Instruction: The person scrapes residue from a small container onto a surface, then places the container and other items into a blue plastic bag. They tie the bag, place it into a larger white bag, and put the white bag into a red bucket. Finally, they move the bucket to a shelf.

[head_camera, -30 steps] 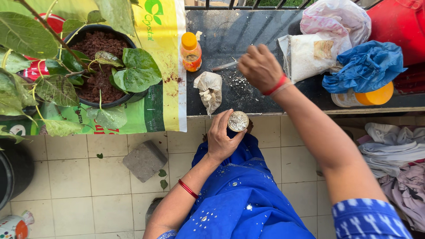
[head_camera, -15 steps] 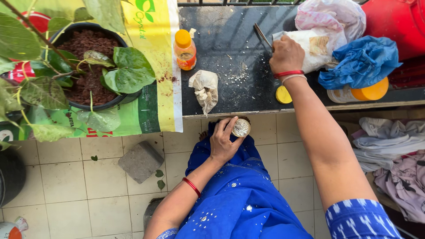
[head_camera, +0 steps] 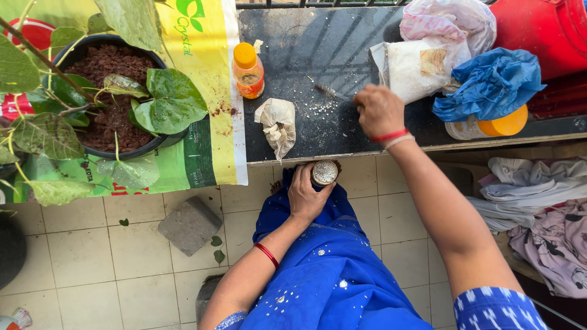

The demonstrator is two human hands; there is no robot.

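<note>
My left hand (head_camera: 304,194) grips a small round open jar (head_camera: 324,172) filled with white grains, held just below the edge of the dark ledge (head_camera: 306,43). My right hand (head_camera: 378,109) rests closed on the ledge and holds a thin metal spoon (head_camera: 330,91) whose tip points left toward scattered white grains (head_camera: 319,108). A crumpled white paper packet (head_camera: 276,125) lies to the left of the grains. Behind it stands a small orange bottle with a yellow cap (head_camera: 247,71).
A white bag of powder (head_camera: 411,68), a pink-white plastic bag (head_camera: 451,23) and a blue plastic bag (head_camera: 492,82) sit at the ledge's right, by a yellow-lidded jar (head_camera: 496,127). A potted plant (head_camera: 113,91) stands left on a yellow-green sack (head_camera: 211,128). A grey brick (head_camera: 189,224) lies on the tiled floor.
My right hand drew back from the white bag to the scattered grains, swinging the spoon to point left. The yellow lid seen on the ledge is now hidden. The jar stayed in my left hand.
</note>
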